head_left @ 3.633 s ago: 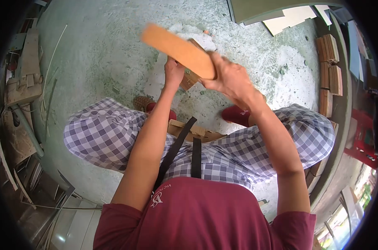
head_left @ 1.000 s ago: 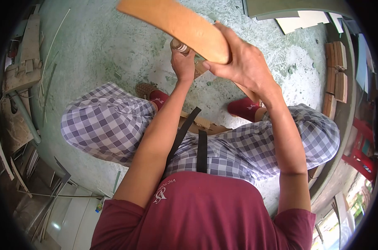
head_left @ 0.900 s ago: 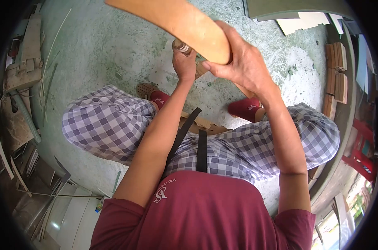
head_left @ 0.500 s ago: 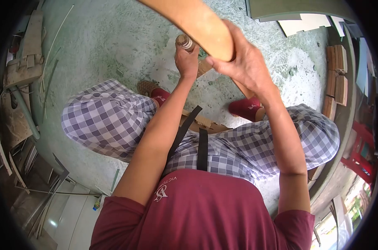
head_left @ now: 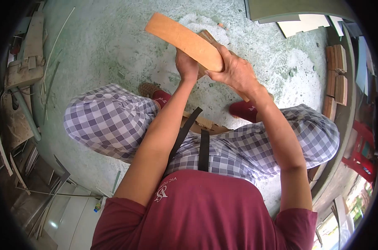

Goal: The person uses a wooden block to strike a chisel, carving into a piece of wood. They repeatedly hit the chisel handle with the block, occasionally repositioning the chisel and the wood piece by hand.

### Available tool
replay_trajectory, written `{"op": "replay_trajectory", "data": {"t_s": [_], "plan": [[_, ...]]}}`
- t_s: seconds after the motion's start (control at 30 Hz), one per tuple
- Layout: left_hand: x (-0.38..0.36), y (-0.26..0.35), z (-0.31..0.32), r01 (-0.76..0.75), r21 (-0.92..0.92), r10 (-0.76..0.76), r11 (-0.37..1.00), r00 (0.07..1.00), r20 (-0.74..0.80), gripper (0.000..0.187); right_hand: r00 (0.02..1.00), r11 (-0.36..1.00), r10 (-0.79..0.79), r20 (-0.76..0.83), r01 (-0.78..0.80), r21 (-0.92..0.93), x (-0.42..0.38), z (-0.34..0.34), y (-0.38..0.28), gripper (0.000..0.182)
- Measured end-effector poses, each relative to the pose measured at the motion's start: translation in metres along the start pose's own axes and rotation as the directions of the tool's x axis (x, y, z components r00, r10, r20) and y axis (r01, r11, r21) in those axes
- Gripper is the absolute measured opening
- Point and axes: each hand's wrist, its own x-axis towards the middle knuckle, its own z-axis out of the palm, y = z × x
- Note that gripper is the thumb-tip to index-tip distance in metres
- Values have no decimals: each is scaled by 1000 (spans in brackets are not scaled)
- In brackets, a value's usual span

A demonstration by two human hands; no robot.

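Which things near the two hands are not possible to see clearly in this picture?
Head view:
- Object in the left hand: hidden by the fingers and the wooden board.
- Wood piece behind the board: mostly covered by the board and the right hand.
- Stacked blocks: small and warped at the lens edge.

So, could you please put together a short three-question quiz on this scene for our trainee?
1. True or false: the right hand grips the curved wooden piece.
2. Where does the left hand sit? A) just under the curved wooden piece B) on the checked trousers C) on the floor
3. Fill in: the stacked wooden blocks lie along the ____ edge of the view.

Key
1. True; its fingers wrap the near end.
2. A; what it holds there is hidden.
3. Right.
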Motion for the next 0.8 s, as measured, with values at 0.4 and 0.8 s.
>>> {"op": "replay_trajectory", "data": {"t_s": [0.4,0.8], "plan": [[0,-55,-17,477,-663,-663,578,748,-40,38,930,917,260,-259,-155,367,3,-24,27,85],[3,-35,-8,386,-600,-521,700,852,-60,40,948,972,161,-274,-104,212,8,-19,24,82]]}}
